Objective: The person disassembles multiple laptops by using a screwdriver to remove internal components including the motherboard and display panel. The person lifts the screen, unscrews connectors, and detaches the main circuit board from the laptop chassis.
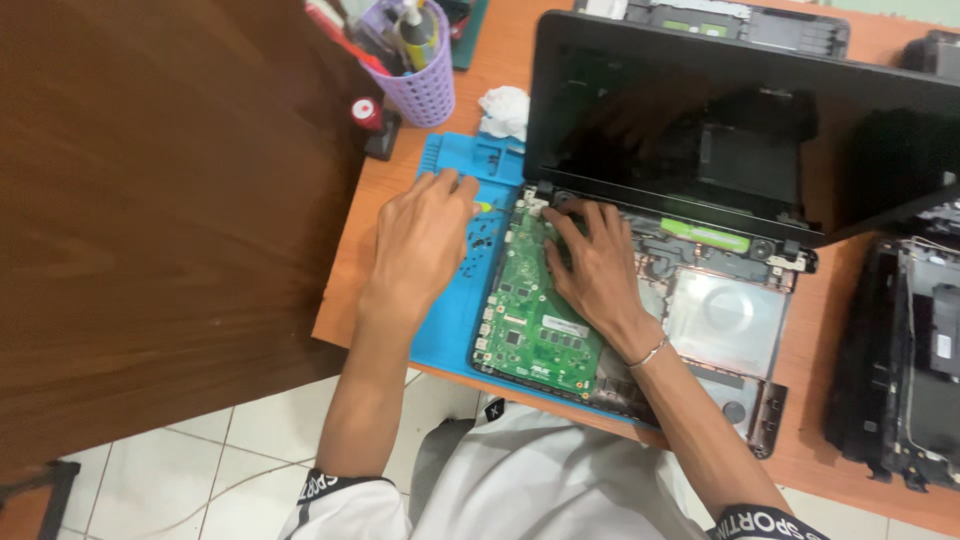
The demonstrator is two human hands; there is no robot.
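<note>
My right hand (592, 265) rests spread on the green circuit board (535, 320) seated in the open laptop base (725, 325). My left hand (425, 235) pinches a small yellow-tipped tool (483, 207) over the blue mat (455, 320). Risk: uneven finger pressure could flex the board; loose screws (480, 240) could scatter.

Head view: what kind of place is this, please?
Probably an electronics repair bench: an opened laptop with its green circuit board bare lies on a blue work mat, and a purple tool cup stands nearby.
</note>
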